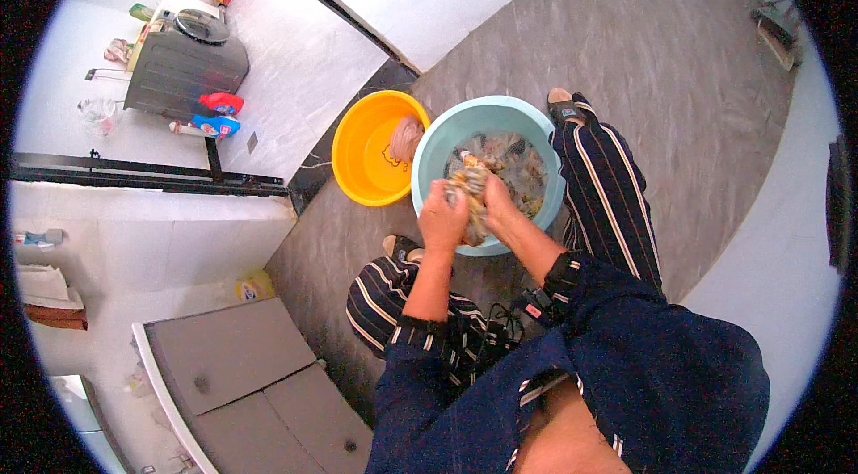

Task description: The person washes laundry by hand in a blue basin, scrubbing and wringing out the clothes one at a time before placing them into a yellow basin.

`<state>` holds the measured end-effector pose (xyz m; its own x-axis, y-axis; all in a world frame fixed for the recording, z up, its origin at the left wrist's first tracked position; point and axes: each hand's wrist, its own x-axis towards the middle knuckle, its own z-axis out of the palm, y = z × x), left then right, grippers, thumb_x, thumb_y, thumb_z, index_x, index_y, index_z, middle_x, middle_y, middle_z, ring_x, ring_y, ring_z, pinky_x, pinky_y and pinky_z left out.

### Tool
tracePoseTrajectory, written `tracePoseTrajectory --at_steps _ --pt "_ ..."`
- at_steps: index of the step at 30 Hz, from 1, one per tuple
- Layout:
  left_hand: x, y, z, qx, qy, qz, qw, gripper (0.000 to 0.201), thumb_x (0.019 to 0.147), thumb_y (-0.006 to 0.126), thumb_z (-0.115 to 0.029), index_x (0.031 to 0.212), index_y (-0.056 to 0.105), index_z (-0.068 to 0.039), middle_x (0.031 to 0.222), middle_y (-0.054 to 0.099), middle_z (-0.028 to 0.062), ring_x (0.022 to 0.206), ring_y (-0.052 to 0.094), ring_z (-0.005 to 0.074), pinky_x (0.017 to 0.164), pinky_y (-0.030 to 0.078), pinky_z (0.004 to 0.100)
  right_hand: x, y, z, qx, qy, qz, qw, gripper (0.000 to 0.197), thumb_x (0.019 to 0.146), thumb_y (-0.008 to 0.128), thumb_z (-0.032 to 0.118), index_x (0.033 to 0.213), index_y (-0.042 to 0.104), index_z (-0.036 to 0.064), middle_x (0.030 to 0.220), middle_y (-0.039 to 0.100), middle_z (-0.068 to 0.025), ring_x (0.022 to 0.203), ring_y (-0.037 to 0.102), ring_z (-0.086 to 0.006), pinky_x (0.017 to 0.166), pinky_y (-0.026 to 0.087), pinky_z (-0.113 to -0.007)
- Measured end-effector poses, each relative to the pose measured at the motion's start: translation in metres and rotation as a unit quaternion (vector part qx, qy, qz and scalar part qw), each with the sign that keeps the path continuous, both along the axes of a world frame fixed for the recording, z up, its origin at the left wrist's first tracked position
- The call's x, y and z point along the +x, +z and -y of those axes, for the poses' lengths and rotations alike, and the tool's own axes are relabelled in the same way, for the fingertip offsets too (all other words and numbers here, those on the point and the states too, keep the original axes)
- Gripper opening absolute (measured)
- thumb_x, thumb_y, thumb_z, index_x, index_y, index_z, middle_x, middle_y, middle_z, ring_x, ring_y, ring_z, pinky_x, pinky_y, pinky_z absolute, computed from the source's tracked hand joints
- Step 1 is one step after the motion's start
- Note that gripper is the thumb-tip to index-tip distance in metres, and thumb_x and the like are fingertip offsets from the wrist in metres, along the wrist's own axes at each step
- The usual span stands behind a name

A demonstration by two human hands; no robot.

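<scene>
centrally, a pale-blue basin [444, 142]; above its near side, the left hand [443, 217] and right hand [498, 200], fingers curled, clench a blurred mottled cloth [468, 181] between them; left of the basin, a yellow tub [361, 154] containing a pinkish bundle [407, 138]

Grey floor [643, 27] bears a yellow basin [362, 148] and blue tub [436, 154].

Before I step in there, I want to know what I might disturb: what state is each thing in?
Left hand, curled around mottled bundle
Right hand, closed on the same bundle
Mottled bundle, gripped, blurred
Light-blue basin, upright, holding liquid and mottled material
Yellow basin, upright
Pinkish cloth, bunched inside the yellow basin
Cabinet doors, shut
Grey machine, round door's state unclear
Slippers, worn
</scene>
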<state>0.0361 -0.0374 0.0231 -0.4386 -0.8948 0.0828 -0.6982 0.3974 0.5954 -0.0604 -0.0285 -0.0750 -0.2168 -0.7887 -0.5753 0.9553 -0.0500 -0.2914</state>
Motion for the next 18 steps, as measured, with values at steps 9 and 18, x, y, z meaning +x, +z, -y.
tracePoseTrajectory --at_steps 9,18 --pt "-0.032 0.019 -0.038 -0.118 -0.191 -0.029 0.974 0.037 0.077 0.063 -0.02 0.111 0.056 -0.006 0.1 0.062 0.0153 0.087 0.06 0.0335 0.074 0.048 0.0408 -0.019 -0.036 -0.01 0.005 -0.058 0.033 0.998 0.036 0.091 0.048 0.045 0.091 0.06 0.011 0.081 0.062 -0.0051 0.067 0.06 -0.0195 0.064 0.05 -0.036" --pt "-0.006 -0.001 -0.01 -0.055 0.014 0.006 0.998 0.023 0.077 0.064 -0.024 0.093 0.057 -0.009 0.077 0.063 0.0172 0.073 0.061 0.0372 0.064 0.048 0.0441 0.012 0.01 -0.012 0.074 0.029 -0.043 0.996 0.045 0.087 0.051 0.05 0.094 0.062 0.0065 0.075 0.062 -0.0055 0.063 0.058 -0.022 0.06 0.049 -0.036"
